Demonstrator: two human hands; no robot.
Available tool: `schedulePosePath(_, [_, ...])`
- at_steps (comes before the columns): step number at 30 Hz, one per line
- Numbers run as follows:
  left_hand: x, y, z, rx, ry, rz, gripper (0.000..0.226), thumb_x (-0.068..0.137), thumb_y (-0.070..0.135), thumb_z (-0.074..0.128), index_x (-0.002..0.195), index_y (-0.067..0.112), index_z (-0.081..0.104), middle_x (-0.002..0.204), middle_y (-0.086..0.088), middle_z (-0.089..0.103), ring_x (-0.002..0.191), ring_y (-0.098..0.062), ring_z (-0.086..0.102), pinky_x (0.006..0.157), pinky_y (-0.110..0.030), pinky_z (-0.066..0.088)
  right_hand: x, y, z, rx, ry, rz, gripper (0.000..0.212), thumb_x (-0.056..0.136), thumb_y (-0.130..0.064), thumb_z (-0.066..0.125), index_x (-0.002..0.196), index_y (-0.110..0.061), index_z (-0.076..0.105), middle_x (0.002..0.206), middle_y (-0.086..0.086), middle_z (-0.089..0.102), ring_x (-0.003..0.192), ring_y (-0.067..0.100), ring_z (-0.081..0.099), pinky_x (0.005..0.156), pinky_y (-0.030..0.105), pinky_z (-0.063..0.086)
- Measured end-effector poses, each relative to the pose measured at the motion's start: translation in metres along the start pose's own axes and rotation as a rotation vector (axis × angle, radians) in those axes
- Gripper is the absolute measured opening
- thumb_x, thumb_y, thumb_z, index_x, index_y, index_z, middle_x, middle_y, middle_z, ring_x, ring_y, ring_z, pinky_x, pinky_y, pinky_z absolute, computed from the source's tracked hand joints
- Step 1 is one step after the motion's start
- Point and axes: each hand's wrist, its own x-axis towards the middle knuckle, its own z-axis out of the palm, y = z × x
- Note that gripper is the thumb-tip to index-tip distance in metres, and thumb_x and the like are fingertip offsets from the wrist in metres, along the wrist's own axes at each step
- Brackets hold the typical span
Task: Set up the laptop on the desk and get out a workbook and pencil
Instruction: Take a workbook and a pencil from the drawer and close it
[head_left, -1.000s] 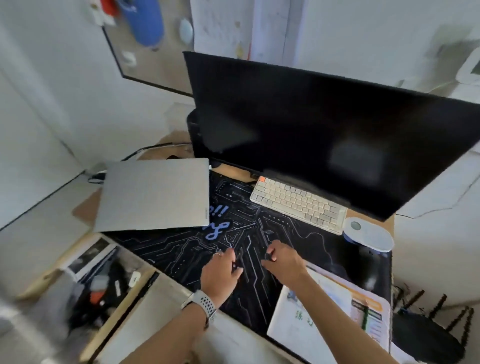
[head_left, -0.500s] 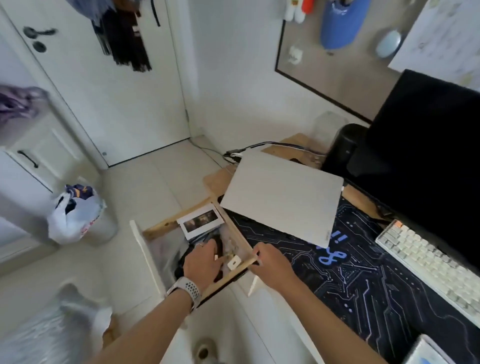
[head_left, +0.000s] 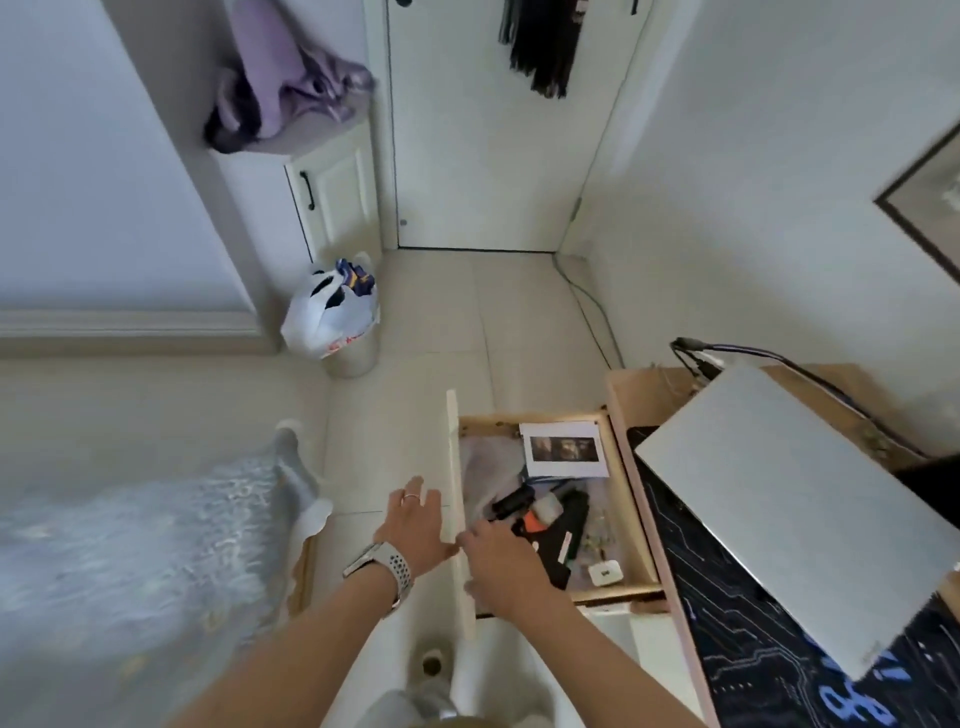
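Laptop (head_left: 795, 514): closed, on the desk mat (head_left: 737, 639); rigid, likely weighty, lift by both edges. Drawer (head_left: 631, 499): open, no pencil discernible. Left hand (head_left: 415, 525): flat against drawer front. Right hand (head_left: 501, 564): fingers apparently relaxed inside.

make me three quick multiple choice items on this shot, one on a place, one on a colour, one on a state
1. Where does the white-bordered photo print lie?
A. in the open wooden drawer
B. on the desk mat
C. on the floor

2. What colour is the bag in the round waste bin?
A. black
B. white
C. green

3. How is the flat silver laptop?
A. lid open
B. lid shut
C. standing on edge

Answers: 1 A, the print rests among the drawer's contents; 2 B, the bag is mostly white; 3 B, it lies flat and shut on the desk.
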Motion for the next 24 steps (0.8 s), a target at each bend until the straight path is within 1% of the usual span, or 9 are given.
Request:
schedulePosePath(3, [-0.003, -0.013, 0.009, 0.058, -0.035, 0.011, 0.083, 0.08, 0.054, 0.06, 0.144, 0.019, 0.021, 0.158, 0.001, -0.002, 0.144, -0.025, 0.005, 0.107, -0.047, 0.035, 0.008, -0.008, 0.015, -0.168, -0.045, -0.129, 0.038, 0.087, -0.019, 0.054, 0.124, -0.008, 0.047, 0.13, 0.011, 0.045, 0.119, 0.032, 0.043, 0.085, 0.045, 0.043])
schedulePosePath(5, [-0.002, -0.018, 0.014, 0.117, -0.067, 0.028, 0.082, 0.083, 0.046, 0.059, 0.148, 0.023, 0.014, 0.159, 0.005, -0.007, 0.146, -0.022, -0.001, 0.109, -0.049, 0.03, 0.013, -0.01, 0.024, -0.226, -0.086, -0.178, 0.04, 0.088, -0.019, 0.053, 0.126, -0.007, 0.048, 0.133, 0.011, 0.043, 0.121, 0.032, 0.042, 0.088, 0.048, 0.043])
schedulePosePath(8, [0.002, -0.021, 0.021, 0.184, -0.14, 0.065, 0.081, 0.086, 0.028, 0.058, 0.149, 0.024, 0.007, 0.159, 0.007, -0.01, 0.146, -0.019, -0.009, 0.112, -0.052, 0.02, 0.013, -0.01, 0.035, -0.251, -0.142, -0.196, 0.04, 0.089, -0.022, 0.05, 0.125, -0.006, 0.05, 0.136, 0.011, 0.042, 0.125, 0.032, 0.039, 0.091, 0.05, 0.041])
schedulePosePath(11, [0.008, -0.018, 0.025, 0.19, -0.195, 0.087, 0.082, 0.087, 0.024, 0.057, 0.15, 0.024, 0.003, 0.158, 0.008, -0.013, 0.145, -0.018, -0.015, 0.113, -0.053, 0.015, 0.009, -0.005, 0.044, -0.245, -0.192, -0.169, 0.039, 0.09, -0.025, 0.049, 0.123, -0.005, 0.052, 0.137, 0.01, 0.042, 0.125, 0.033, 0.038, 0.095, 0.05, 0.037])
schedulePosePath(14, [0.015, -0.009, 0.023, 0.184, -0.253, 0.117, 0.08, 0.089, 0.027, 0.053, 0.15, 0.022, 0.002, 0.158, 0.008, -0.013, 0.144, -0.017, -0.017, 0.114, -0.053, 0.013, 0.01, -0.003, 0.047, -0.207, -0.173, -0.141, 0.037, 0.089, -0.023, 0.048, 0.12, -0.006, 0.056, 0.135, 0.008, 0.044, 0.121, 0.034, 0.041, 0.095, 0.049, 0.035])
schedulePosePath(16, [0.019, -0.001, 0.024, 0.161, -0.29, 0.11, 0.079, 0.09, 0.033, 0.051, 0.15, 0.019, 0.003, 0.158, 0.008, -0.013, 0.144, -0.016, -0.016, 0.114, -0.053, 0.014, 0.01, -0.003, 0.048, -0.181, -0.157, -0.119, 0.035, 0.087, -0.019, 0.046, 0.118, -0.007, 0.058, 0.124, 0.007, 0.051, 0.117, 0.033, 0.043, 0.096, 0.049, 0.033])
schedulePosePath(18, [0.022, 0.006, 0.026, 0.141, -0.305, 0.096, 0.076, 0.09, 0.033, 0.048, 0.15, 0.017, 0.005, 0.158, 0.008, -0.015, 0.144, -0.016, -0.016, 0.114, -0.052, 0.015, 0.011, 0.0, 0.051, -0.154, -0.119, -0.089, 0.033, 0.086, -0.016, 0.043, 0.114, -0.008, 0.059, 0.114, 0.007, 0.055, 0.114, 0.032, 0.044, 0.097, 0.047, 0.031])
schedulePosePath(20, [0.026, 0.011, 0.029, 0.124, -0.306, 0.09, 0.073, 0.091, 0.031, 0.047, 0.15, 0.017, 0.007, 0.158, 0.009, -0.015, 0.144, -0.016, -0.016, 0.114, -0.052, 0.015, 0.011, 0.006, 0.051, -0.129, -0.107, -0.057, 0.035, 0.085, -0.016, 0.04, 0.115, -0.011, 0.058, 0.115, 0.006, 0.055, 0.117, 0.032, 0.043, 0.099, 0.046, 0.029])
schedulePosePath(24, [0.031, 0.032, 0.031, 0.123, -0.324, 0.102, 0.07, 0.092, 0.03, 0.046, 0.149, 0.015, 0.01, 0.157, 0.009, -0.016, 0.144, -0.015, -0.016, 0.114, -0.052, 0.016, 0.005, 0.023, 0.044, -0.154, -0.126, -0.064, 0.034, 0.087, -0.015, 0.044, 0.116, -0.01, 0.061, 0.118, 0.005, 0.056, 0.124, 0.031, 0.038, 0.108, 0.051, 0.021])
